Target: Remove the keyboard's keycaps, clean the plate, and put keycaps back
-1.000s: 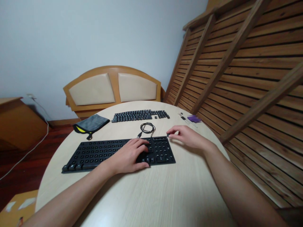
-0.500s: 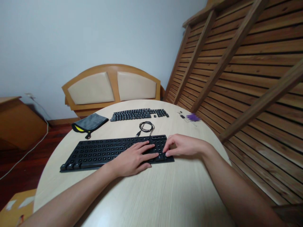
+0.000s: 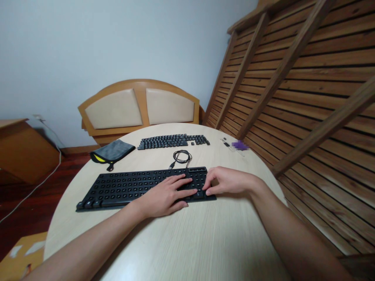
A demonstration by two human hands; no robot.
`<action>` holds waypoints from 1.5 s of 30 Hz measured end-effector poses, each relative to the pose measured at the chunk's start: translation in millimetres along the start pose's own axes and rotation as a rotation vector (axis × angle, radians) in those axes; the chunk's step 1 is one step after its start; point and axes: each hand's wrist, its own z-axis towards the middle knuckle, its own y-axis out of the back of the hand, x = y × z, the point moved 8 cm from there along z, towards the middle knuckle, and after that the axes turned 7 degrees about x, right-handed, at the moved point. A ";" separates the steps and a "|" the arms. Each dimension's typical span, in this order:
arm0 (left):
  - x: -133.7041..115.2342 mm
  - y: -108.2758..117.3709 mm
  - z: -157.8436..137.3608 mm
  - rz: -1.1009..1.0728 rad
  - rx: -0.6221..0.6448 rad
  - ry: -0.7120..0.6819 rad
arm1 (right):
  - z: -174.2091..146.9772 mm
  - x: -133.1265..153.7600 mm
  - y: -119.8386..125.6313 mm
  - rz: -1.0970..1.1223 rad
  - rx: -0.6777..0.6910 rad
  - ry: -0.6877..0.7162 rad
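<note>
A black keyboard (image 3: 117, 189) lies across the table before me, most of its key sockets bare. A few keycaps sit at its near left corner and some at the number pad. My left hand (image 3: 166, 196) rests on its right half, palm down, fingers spread and holding nothing. At the lower right corner of the number pad, my right hand (image 3: 224, 181) has thumb and fingertips drawn together in a pinch. Whatever is between them is hidden. Behind the keyboard, loose black keycaps (image 3: 162, 142) are laid out in keyboard order. The keyboard's cable (image 3: 182, 157) is coiled between the two.
A grey cloth (image 3: 114, 150) with yellow inside lies at the table's left. Toward the right rear are a purple blurred item (image 3: 240, 145) and a small black piece (image 3: 226, 144). Slatted wood (image 3: 293, 113) leans close on the right. A headboard (image 3: 140, 105) stands behind the round table (image 3: 187, 242).
The view has shifted very slightly. Both hands stay in almost the same place on the keyboard, with no clear change in the keycaps.
</note>
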 end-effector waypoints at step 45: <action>-0.3 0.8 0.7 -0.014 -0.015 -0.001 | -0.5 11.1 -3.9 -0.016 -0.020 -0.132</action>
